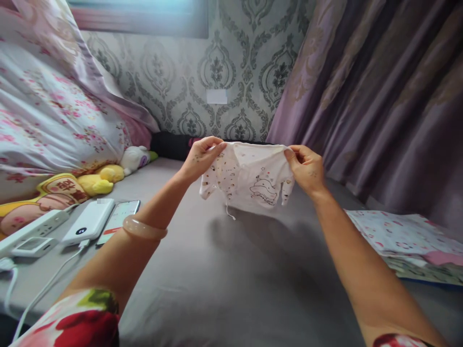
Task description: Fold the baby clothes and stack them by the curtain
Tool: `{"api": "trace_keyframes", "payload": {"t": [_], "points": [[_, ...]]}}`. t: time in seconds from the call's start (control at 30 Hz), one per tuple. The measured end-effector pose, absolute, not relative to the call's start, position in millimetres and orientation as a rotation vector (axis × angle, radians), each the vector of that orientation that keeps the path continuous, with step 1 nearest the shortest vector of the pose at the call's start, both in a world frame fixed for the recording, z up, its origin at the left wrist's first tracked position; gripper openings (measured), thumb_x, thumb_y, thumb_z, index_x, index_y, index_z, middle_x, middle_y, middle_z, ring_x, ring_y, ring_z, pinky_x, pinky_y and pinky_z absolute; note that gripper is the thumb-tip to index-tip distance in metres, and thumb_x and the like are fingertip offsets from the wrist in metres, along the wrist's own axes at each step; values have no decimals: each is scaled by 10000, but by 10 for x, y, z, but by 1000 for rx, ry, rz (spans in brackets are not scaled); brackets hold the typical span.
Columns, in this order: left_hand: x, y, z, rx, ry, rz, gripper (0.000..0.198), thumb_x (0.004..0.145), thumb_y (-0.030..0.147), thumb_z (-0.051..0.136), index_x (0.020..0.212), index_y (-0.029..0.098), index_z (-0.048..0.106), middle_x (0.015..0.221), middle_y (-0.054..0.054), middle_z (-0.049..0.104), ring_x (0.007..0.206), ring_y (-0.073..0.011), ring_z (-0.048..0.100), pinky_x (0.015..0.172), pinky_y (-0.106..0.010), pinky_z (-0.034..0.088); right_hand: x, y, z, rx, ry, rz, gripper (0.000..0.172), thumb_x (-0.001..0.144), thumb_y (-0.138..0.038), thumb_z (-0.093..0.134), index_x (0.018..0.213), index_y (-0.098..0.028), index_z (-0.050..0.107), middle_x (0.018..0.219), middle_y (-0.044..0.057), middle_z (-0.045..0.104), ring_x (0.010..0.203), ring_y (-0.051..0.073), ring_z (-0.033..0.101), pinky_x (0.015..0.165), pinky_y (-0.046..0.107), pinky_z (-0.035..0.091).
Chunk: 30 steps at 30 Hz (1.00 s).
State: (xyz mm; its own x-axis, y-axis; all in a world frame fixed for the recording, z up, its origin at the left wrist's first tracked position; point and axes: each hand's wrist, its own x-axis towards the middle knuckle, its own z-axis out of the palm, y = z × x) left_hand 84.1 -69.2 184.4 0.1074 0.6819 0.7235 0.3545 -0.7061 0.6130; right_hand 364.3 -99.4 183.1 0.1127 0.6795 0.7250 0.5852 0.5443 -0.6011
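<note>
A small white baby shirt [253, 176] hangs stretched between my two hands, above the grey sheet. It has a cartoon drawing on one front panel, small prints on the other panel and sleeves, and a thin tie dangling below. My left hand [202, 156] pinches the shirt at its upper left shoulder. At the opposite shoulder, my right hand [306, 166] grips the cloth between thumb and fingers. The shirt's lower edge is off the sheet, and its shadow falls below.
Grey sheet [231, 284] covers the surface. On the left lie a phone [121, 217], a white power bank [88, 221] with a cable, a power strip [39, 226] and plush toys [97, 180]. Folded printed cloths [408, 233] lie right, beside a purple curtain [379, 96].
</note>
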Motion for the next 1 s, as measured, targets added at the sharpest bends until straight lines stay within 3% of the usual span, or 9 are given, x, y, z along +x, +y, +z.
{"api": "trace_keyframes", "payload": {"t": [0.2,0.4,0.53,0.63,0.73,0.8,0.9,1.0], "points": [[852,-1099,1913,2392,1279,1960,194,890,378,557,891,220,669,888,-29,537,883,-167,524,828,-329,446,3558,-1363,1839,-1092,-1559,-303,328,923,-509,466,971,-253,664,915,55,651,902,211,599,827,352,472],[718,-1649,2241,2602,1308,2070,176,895,353,561,882,214,668,892,-38,498,924,-201,506,888,-395,419,3576,-1810,2130,-1118,-1626,-175,271,878,-497,566,977,-279,693,893,31,687,822,209,633,761,352,504],[614,-1524,2168,2642,1461,1655,213,872,364,576,783,200,679,784,-26,503,778,-169,502,790,-349,432,3672,-1676,2046,-1193,-1819,248,310,848,-522,591,926,-247,711,875,27,709,755,191,641,637,296,499],[610,-1156,1720,2640,1576,1134,278,856,359,560,659,186,653,667,-27,499,691,-163,489,685,-309,410,3741,-1371,1657,-1289,-2025,415,374,873,-539,526,884,-214,710,846,27,712,749,186,633,624,276,472],[696,-797,1068,2606,1686,622,292,870,339,516,669,174,650,675,-56,544,708,-189,518,675,-313,389,3748,-1091,1116,-1505,-2176,360,365,912,-479,467,883,-199,699,823,24,707,773,189,632,664,271,439],[767,-646,656,2547,1783,410,287,891,322,471,743,171,665,787,-92,599,780,-219,548,688,-325,376,3717,-988,793,-1672,-2233,230,339,940,-437,427,936,-212,681,899,43,710,843,202,637,685,270,420],[824,-535,228,2554,1799,336,325,938,328,373,874,180,655,938,-119,620,897,-252,554,728,-345,358,3663,-934,485,-1797,-2355,82,312,983,-382,356,1004,-230,628,1025,61,689,943,213,633,701,267,402],[816,-460,63,2633,1742,370,349,965,328,306,945,178,620,987,-129,611,932,-264,535,761,-370,340,3643,-883,367,-1880,-2441,-15,319,1009,-386,291,1043,-234,570,1065,68,669,924,210,645,698,273,397]]}}
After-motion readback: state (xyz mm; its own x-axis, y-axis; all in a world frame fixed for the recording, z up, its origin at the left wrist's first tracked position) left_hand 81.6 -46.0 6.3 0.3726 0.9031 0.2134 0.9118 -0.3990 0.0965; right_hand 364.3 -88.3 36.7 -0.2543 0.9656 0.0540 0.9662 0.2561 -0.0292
